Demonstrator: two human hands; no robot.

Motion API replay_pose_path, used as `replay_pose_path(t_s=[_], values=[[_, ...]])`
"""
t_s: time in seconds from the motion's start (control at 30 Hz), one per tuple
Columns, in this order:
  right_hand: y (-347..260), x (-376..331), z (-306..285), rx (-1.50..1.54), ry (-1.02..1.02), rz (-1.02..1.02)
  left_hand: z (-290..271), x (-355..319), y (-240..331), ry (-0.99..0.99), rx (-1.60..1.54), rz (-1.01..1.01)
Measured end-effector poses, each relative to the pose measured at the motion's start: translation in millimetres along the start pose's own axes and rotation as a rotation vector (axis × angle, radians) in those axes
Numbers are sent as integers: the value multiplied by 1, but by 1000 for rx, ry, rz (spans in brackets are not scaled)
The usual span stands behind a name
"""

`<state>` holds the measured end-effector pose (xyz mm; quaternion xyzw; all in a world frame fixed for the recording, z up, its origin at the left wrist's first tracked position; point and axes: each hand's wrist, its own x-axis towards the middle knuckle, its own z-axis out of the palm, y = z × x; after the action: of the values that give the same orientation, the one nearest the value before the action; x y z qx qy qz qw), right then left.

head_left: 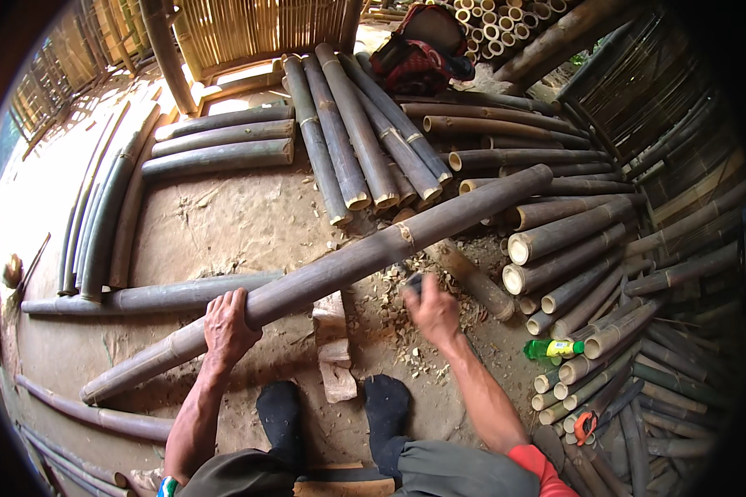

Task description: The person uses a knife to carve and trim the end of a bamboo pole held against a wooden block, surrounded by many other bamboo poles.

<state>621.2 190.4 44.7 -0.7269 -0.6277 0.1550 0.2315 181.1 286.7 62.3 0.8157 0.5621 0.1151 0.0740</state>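
A long, thick bamboo pole (331, 282) runs slantwise across the view, from low at the left to high at the right. My left hand (230, 327) is wrapped over its lower left part. To the right of the pole, my right hand (433, 313) is closed around a dark handle (414, 284); motion blurs it, and the rest of the tool cannot be made out. Beneath the pole, between my feet and the pole's middle, lies a notched block of pale wood (333, 356). Wood chips (389, 302) are scattered on the ground beside it.
Cut bamboo lengths (564, 232) are heaped along the right, with a green bottle (554, 349) and an orange-handled tool (585, 427) on them. More poles (348, 124) lie ahead, near a dark red bag (423, 54). Another bamboo pole (157, 294) lies at left.
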Motion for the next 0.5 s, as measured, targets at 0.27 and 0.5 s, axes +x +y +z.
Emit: replay_pose_path(t_s=[0.27,0.5], values=[[-6,-2,-4,-143,-50,-187,16,41,67,76,30,93],[-8,8,6,-161,223,-272,19,50,55,7,-89,138]])
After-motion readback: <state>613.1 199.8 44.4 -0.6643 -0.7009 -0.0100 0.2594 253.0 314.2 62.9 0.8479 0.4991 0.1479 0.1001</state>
